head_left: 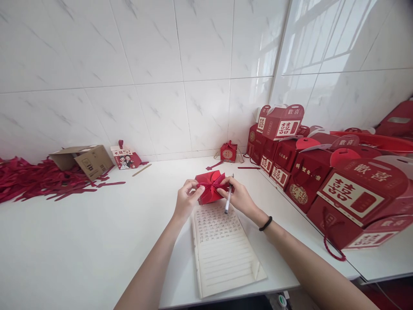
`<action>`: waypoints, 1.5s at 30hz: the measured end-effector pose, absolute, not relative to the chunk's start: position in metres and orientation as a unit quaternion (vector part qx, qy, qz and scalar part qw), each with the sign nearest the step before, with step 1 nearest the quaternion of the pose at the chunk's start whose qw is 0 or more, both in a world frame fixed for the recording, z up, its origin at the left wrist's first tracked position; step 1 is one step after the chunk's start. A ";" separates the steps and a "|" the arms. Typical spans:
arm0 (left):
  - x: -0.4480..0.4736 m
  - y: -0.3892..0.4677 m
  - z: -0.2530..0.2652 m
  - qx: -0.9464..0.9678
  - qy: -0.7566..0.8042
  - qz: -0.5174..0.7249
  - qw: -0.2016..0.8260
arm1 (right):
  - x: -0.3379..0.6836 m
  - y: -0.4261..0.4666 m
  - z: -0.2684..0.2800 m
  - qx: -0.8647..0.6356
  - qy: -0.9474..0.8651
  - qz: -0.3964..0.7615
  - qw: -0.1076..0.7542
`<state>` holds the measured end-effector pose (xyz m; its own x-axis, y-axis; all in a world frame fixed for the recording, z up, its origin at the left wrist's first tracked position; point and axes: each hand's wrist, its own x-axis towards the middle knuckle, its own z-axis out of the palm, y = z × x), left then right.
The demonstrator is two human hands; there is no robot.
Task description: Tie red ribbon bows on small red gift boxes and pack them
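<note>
Near left of table: bare white surface, open passage from the front edge inward.
Far left: pile of red strips and a tipped cardboard box block the wall side.
Back centre: small printed box and small red box stand against the wall, with a bare gap between them.
Centre: left hand and right hand close on a red gift box, above a lined notebook.
Right side: stacked red cartons line the table edge, closing off that flank; a narrow bare strip lies between them and the notebook.
</note>
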<state>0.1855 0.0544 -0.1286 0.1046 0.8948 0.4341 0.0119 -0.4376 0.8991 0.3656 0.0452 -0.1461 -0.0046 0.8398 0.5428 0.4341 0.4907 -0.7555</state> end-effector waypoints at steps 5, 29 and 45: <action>0.188 0.056 -0.130 0.592 0.399 0.572 0.405 | 0.366 0.046 -0.147 -0.463 -0.688 0.185 0.528; 0.182 0.057 -0.128 0.495 0.286 0.604 0.555 | 0.365 0.045 -0.148 -0.466 -0.688 0.203 0.519; 0.177 0.057 -0.122 0.484 0.234 0.581 0.611 | 0.366 0.047 -0.149 -0.465 -0.692 0.196 0.517</action>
<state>0.1768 0.0572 -0.1219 0.2152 0.9364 0.2771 -0.4841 -0.1441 0.8631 0.3661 0.0470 -0.1485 -0.0342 0.8454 0.5330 0.4406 0.4915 -0.7512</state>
